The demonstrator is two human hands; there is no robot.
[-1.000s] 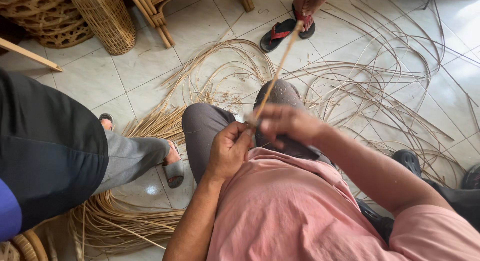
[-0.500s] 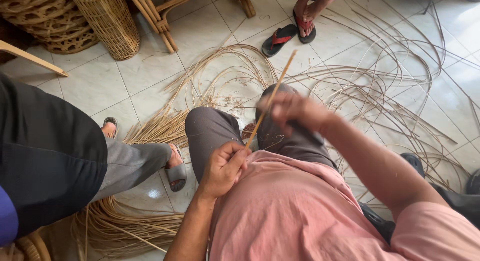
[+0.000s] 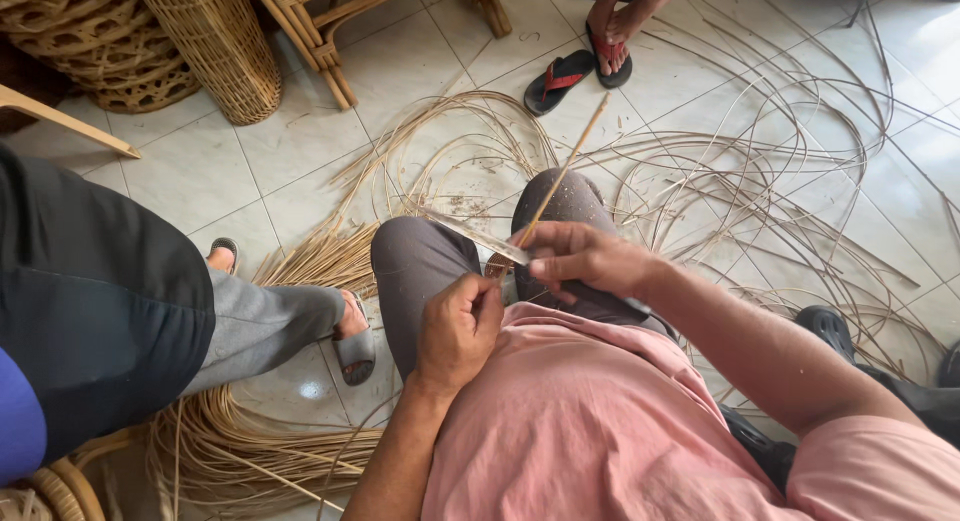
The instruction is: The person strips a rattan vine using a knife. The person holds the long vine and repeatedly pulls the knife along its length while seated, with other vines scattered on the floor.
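Gripping a thin rattan strip (image 3: 562,171), the left hand (image 3: 458,331) sits low over the lap with its fingers closed around the strip's near end, while the right hand (image 3: 585,259) holds a knife (image 3: 480,239) with fingers wrapped on the handle, its pale blade pointing left across the strip. The strip rises from between the 2 hands and slants up and to the right, over the grey-trousered knees toward the tiled floor (image 3: 300,161).

Compared with 0.5 s ago, the right hand has come back down the strip toward the body and now lies just beside the left hand, where earlier it was farther out near the knee. The left hand has shifted only slightly. At 1.0 s ago the 2 hands were similarly close together.

Loose rattan strands (image 3: 780,191) curl across the floor ahead, and a denser bundle (image 3: 250,451) lies at the left. Another person's grey-trousered leg (image 3: 260,326) with a sandal rests nearby. Woven baskets (image 3: 215,41) stand at top left, and black-and-red sandals (image 3: 560,81) lie at top centre.
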